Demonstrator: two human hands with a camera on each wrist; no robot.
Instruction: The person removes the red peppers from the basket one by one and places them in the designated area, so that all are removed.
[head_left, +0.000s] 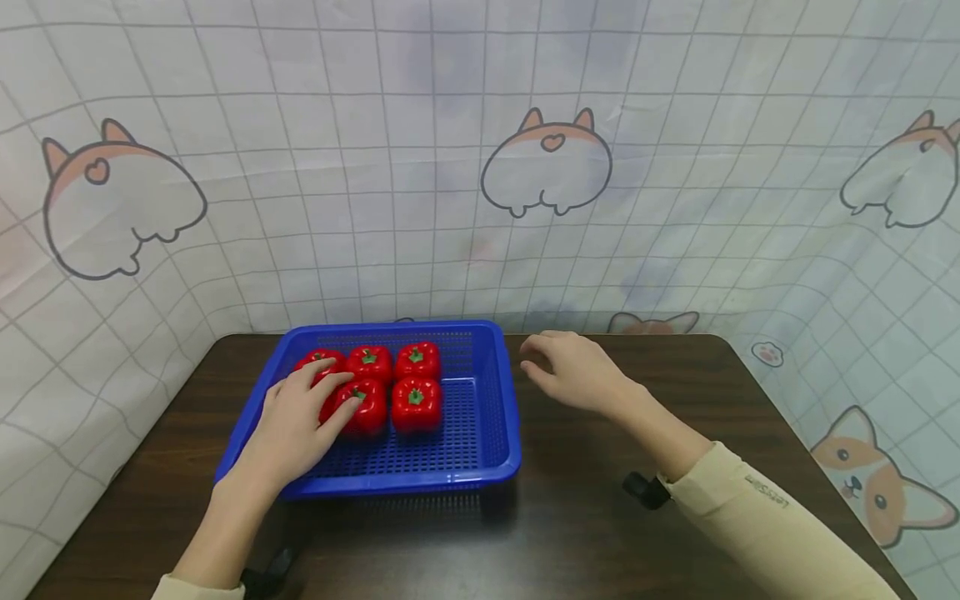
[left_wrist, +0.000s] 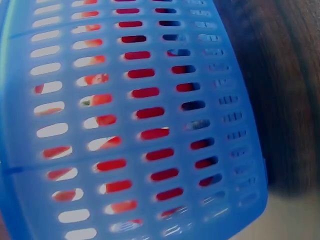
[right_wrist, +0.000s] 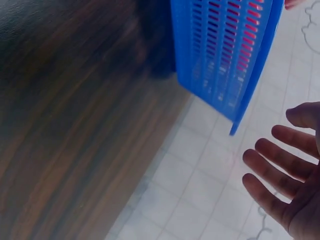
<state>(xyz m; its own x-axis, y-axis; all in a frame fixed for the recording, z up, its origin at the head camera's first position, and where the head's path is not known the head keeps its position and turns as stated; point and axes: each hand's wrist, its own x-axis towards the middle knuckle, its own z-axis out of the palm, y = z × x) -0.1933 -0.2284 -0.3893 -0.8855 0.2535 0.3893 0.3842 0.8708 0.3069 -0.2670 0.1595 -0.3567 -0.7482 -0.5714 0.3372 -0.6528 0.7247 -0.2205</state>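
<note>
Several glossy red bell peppers with green stems sit in two rows inside a blue plastic basket. My left hand reaches over the basket's left side, fingers spread above the leftmost peppers and partly hiding them. In the left wrist view, the slotted basket wall fills most of the picture, with red showing through; that hand's fingers are out of sight there. To the right of the basket, my right hand hovers with relaxed fingers and holds nothing. The right wrist view shows its fingers apart, away from the basket's side.
The basket stands on a dark brown wooden table. A white gridded cloth with cartoon corgis hangs behind the table and along its sides. Inside the basket, the right part of its bottom shows beside the peppers.
</note>
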